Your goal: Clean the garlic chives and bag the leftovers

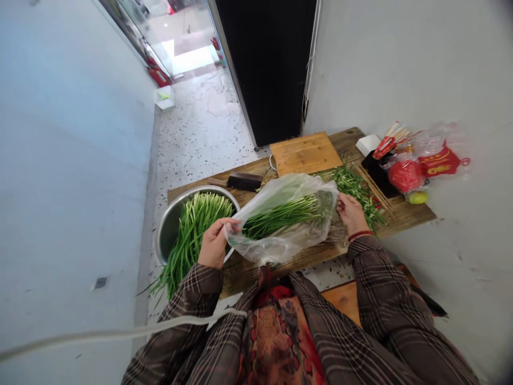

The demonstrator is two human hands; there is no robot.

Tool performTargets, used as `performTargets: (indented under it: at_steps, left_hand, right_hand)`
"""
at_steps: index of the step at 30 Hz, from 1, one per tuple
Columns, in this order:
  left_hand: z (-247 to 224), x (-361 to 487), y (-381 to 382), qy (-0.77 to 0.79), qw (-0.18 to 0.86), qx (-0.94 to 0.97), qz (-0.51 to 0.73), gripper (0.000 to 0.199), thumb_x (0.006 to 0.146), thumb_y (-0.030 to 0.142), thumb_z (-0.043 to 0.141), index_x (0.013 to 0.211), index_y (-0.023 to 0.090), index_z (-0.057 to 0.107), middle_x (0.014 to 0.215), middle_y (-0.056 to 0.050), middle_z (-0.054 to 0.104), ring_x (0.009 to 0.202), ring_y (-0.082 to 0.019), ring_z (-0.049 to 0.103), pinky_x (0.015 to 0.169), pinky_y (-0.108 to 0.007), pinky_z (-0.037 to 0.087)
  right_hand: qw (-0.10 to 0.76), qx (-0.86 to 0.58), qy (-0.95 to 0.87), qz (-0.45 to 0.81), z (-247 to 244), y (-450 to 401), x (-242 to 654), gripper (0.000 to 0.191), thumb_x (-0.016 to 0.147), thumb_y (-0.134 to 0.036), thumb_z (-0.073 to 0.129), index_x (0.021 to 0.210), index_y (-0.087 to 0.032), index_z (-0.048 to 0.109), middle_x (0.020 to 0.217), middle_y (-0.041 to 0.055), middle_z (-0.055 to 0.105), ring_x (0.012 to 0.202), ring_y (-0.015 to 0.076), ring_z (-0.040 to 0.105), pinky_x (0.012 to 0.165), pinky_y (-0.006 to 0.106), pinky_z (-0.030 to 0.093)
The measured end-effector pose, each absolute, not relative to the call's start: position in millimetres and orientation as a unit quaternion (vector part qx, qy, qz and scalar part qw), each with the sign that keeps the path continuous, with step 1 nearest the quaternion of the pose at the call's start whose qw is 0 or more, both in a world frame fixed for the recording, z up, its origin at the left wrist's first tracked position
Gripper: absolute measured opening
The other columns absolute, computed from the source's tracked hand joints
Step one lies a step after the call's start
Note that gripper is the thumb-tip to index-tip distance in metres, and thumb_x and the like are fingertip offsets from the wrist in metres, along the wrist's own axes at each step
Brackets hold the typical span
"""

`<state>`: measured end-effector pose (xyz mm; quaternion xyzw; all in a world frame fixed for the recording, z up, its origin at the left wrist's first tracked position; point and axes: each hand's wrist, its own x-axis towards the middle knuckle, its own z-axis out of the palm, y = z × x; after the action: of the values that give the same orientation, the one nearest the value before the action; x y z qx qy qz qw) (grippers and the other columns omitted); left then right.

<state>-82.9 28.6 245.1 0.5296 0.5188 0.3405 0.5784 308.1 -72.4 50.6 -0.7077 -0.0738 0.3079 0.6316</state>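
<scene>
A clear plastic bag [276, 248] is stretched between my hands above the wooden table. Inside it lies a bunch of garlic chives [280, 215], green ends to the left and pale ends to the right. My left hand [214, 243] pinches the bag's left edge, close to the rim of the metal bowl. My right hand [352, 214], with a red bracelet at the wrist, grips the bag's right end. More garlic chives [200, 230] fill the metal bowl [164, 240] on the left, their leaves drooping over its near rim.
A wooden cutting board [306, 153] lies at the table's [412, 216] far side, with a dark block [245, 181] left of it. Loose green trimmings [355, 187] are heaped right of the bag. Beyond them stand a black chopstick holder [380, 171] and red plastic packets [406, 175].
</scene>
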Motion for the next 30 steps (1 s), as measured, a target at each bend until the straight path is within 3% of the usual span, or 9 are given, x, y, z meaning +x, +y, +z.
performTargets:
  at_steps: [3,5,8,10,13,17,19,24,30]
  left_hand:
    - [243.9,-82.0,31.3,0.515,0.58,0.524,0.351,0.023,0.079,0.04,0.07,0.085,0.018,0.071,0.086,-0.005,0.072,0.072,-0.015,0.062,0.07,-0.027,0.047]
    - [244.2,-80.9,32.6,0.515,0.578,0.523,0.355,0.022,0.079,0.04,0.07,0.084,0.018,0.071,0.089,-0.005,0.072,0.072,-0.015,0.062,0.07,-0.027,0.047]
    - [246.9,-78.6,33.9,0.517,0.574,0.53,0.35,0.022,0.078,0.039,0.071,0.084,0.017,0.071,0.088,-0.005,0.072,0.073,-0.014,0.062,0.069,-0.026,0.047]
    - [250.5,-76.2,36.5,0.515,0.577,0.528,0.35,0.022,0.076,0.038,0.072,0.083,0.017,0.071,0.085,-0.005,0.072,0.072,-0.014,0.062,0.068,-0.025,0.047]
    - [259.7,-69.9,47.4,0.506,0.599,0.49,0.381,0.02,0.072,0.035,0.073,0.078,0.016,0.069,0.084,-0.005,0.073,0.069,-0.014,0.063,0.067,-0.025,0.049]
    - [275.2,-55.7,72.2,0.503,0.625,0.41,0.433,0.013,0.068,0.027,0.072,0.074,0.018,0.064,0.079,-0.003,0.072,0.067,-0.014,0.065,0.061,-0.024,0.049]
    - [281.2,-47.2,82.1,0.505,0.635,0.382,0.441,0.01,0.067,0.023,0.069,0.073,0.018,0.062,0.078,-0.002,0.071,0.068,-0.015,0.065,0.06,-0.024,0.049]
    - [287.3,-36.1,88.5,0.498,0.65,0.369,0.439,0.01,0.068,0.019,0.068,0.074,0.017,0.06,0.081,-0.001,0.069,0.071,-0.014,0.064,0.062,-0.026,0.05]
    - [287.0,-50.9,88.3,0.532,0.629,0.372,0.427,0.011,0.071,0.019,0.064,0.079,0.016,0.058,0.08,0.0,0.068,0.07,-0.013,0.062,0.063,-0.024,0.047]
  right_hand:
    - [0.639,-0.698,-0.094,0.308,61.0,-100.8,340.6,0.045,0.067,-0.061,0.066,0.086,-0.021,0.067,0.077,0.0012,0.066,0.062,0.0117,0.057,0.052,0.022,0.043]
    - [0.581,-0.749,-0.157,0.277,65.9,-116.8,357.7,0.047,0.076,-0.063,0.056,0.091,-0.021,0.069,0.088,0.0056,0.069,0.075,0.017,0.063,0.061,0.028,0.05]
    - [0.479,-0.821,-0.234,0.204,72.5,-132.2,365.0,0.047,0.068,-0.056,0.068,0.099,-0.02,0.07,0.108,0.0121,0.069,0.102,0.0274,0.062,0.084,0.04,0.051]
    - [0.445,-0.837,-0.275,0.161,77.6,-136.6,355.0,0.051,0.066,-0.049,0.072,0.106,-0.017,0.069,0.116,0.0145,0.067,0.108,0.0296,0.059,0.095,0.045,0.046]
    - [0.411,-0.826,-0.338,0.185,85.4,-140.7,319.4,0.043,0.081,-0.048,0.056,0.107,-0.017,0.07,0.108,0.0121,0.071,0.096,0.0257,0.064,0.093,0.043,0.048]
    - [0.344,-0.684,-0.466,0.443,84.0,-150.4,239.3,0.038,0.086,-0.049,0.052,0.091,-0.019,0.074,0.09,0.0067,0.075,0.086,0.024,0.068,0.082,0.037,0.052]
    - [0.298,-0.567,-0.537,0.549,74.8,-152.1,187.3,0.037,0.089,-0.046,0.051,0.096,-0.019,0.075,0.093,0.0068,0.076,0.088,0.0238,0.069,0.083,0.036,0.053]
    - [0.319,-0.448,-0.645,0.53,41.7,-127.6,63.6,0.043,0.086,-0.028,0.056,0.128,-0.019,0.061,0.132,0.0101,0.062,0.122,0.0217,0.058,0.104,0.036,0.043]
    - [0.309,-0.572,-0.607,0.458,12.4,-118.3,92.2,0.024,0.076,-0.021,0.064,0.098,-0.019,0.072,0.107,0.0082,0.074,0.104,0.0205,0.066,0.096,0.033,0.049]
